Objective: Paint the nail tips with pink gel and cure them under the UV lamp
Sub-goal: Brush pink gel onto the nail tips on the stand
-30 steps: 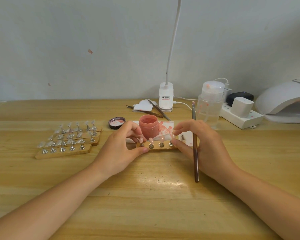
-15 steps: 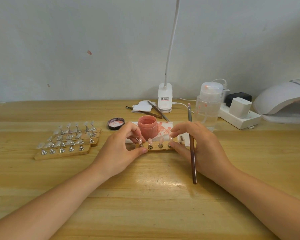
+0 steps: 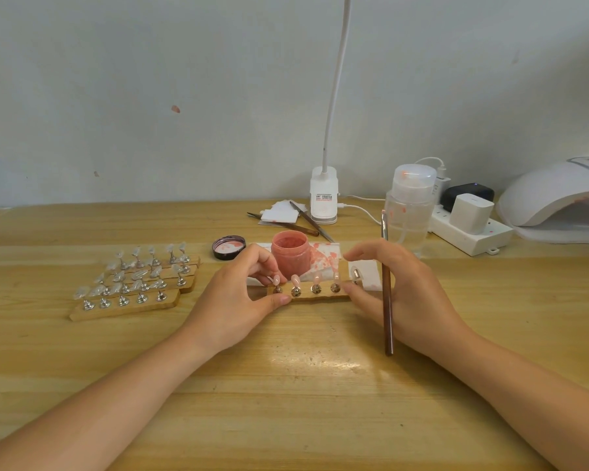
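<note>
Both hands, left (image 3: 242,294) and right (image 3: 405,294), grip wooden strip of pink-painted nail tips (image 3: 308,295), centre | right holds brown brush (image 3: 386,294) | white UV lamp (image 3: 555,195), far right: curing likely pending

Centre: nail strip (image 3: 308,294) on the desk (image 3: 286,385), between left hand (image 3: 238,297) and right hand (image 3: 408,294)
Behind strip: gel jar (image 3: 290,253) — lid (image 3: 229,247) to its left
Left: spare strips (image 3: 133,287)
Far right: UV lamp (image 3: 558,195), power strip (image 3: 470,232) beside it
In right hand: brush (image 3: 386,294) — upright
</note>
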